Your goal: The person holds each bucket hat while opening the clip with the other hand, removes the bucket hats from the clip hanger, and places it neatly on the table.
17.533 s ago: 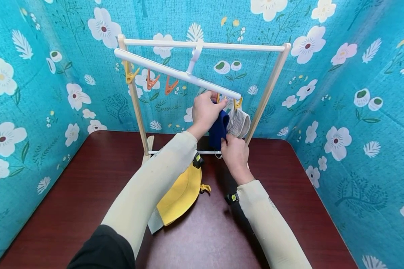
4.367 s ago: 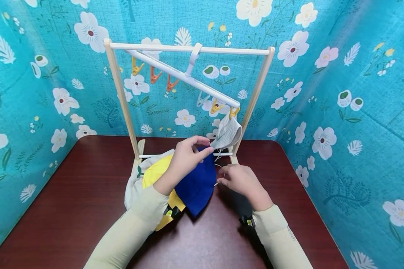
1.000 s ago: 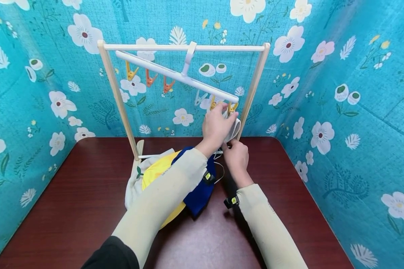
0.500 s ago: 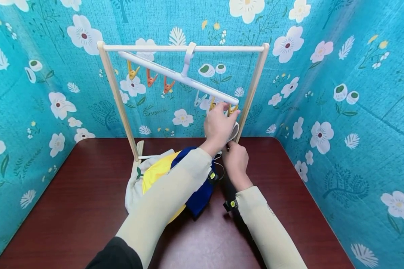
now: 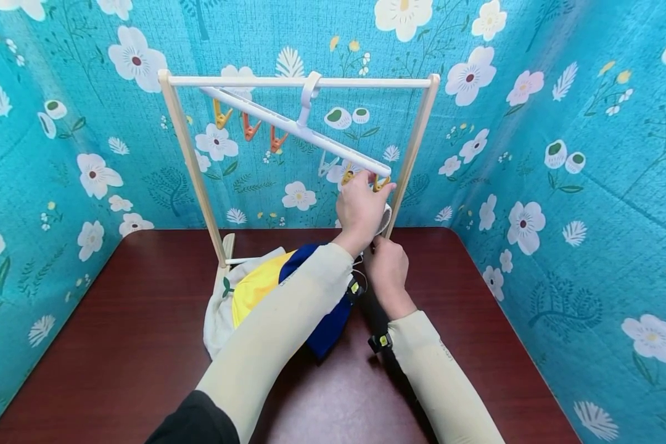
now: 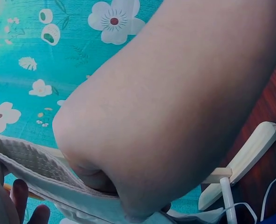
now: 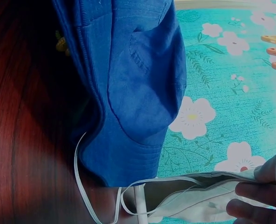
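Observation:
A light grey hat with stitched brim and white cord hangs at the low right end of a white clip hanger. My left hand pinches the yellow clip at that end, thumb and fingers on either side. Lower down, my right hand grips the hat's edge; in the right wrist view its fingers hold the pale fabric. Much of the hat is hidden behind both hands. Below lies a navy blue hat, partly over a yellow hat, both partly covered by my left sleeve.
The hanger hooks over the top bar of a wooden rack. Several other clips, including an orange clip, hang along it. An off-white hat with a green sprout lies on the dark red table. Flowered cloth surrounds the table.
The blue hat has left the hanger and lies on the table. My left hand rose from the grey hat's edge to its clip. Lately the hanger's right end dips slightly lower.

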### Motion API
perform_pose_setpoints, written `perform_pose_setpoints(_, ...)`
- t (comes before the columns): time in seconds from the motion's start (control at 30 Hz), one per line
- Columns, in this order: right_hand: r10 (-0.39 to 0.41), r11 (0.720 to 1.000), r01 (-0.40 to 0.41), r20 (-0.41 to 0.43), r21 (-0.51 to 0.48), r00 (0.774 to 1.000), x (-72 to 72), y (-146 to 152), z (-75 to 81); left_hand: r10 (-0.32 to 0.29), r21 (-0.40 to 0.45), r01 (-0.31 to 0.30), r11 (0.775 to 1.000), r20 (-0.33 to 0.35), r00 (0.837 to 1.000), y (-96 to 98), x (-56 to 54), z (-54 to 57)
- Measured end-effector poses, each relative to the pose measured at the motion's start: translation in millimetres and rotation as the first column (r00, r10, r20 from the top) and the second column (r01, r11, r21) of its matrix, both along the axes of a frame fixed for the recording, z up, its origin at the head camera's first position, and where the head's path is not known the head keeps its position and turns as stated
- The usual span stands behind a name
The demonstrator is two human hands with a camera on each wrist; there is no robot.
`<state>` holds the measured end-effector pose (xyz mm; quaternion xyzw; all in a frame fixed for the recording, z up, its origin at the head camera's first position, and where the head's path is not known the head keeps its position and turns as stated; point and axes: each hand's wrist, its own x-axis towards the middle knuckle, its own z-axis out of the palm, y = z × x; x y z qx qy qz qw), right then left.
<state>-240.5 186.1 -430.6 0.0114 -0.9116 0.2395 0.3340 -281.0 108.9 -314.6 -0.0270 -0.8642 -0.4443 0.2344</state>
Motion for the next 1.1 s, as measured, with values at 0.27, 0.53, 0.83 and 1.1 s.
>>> perform_pose_setpoints(0.27, 0.004, 1.000, -0.004, 0.009, -0.002, 1.000, 1.1, -1.1, -0.2, -0.007, 0.036, 0.009, 0.999, -0.053, 0.999, 0.3, -1.7, -4.3)
perform_pose_setpoints(0.53, 0.004, 1.000, -0.004, 0.024, 0.008, 1.000, 2.1, -1.2, -1.9, 0.014, -0.033, -0.018, 0.999, -0.105, 0.994, -0.5, -3.1, -8.3)
perform_pose_setpoints(0.83, 0.007, 1.000, -0.007, -0.020, -0.016, 1.000, 0.3, 0.4, -0.5, 0.002, -0.017, -0.004, 1.000, -0.126, 0.992, -3.8, -4.9, -6.7)
perform_pose_setpoints(1.1, 0.013, 1.000, -0.013, -0.018, 0.009, 1.000, 0.7, 5.6, -1.9, -0.054, 0.024, 0.057, 0.998, -0.102, 0.993, -9.8, -6.1, -8.4)
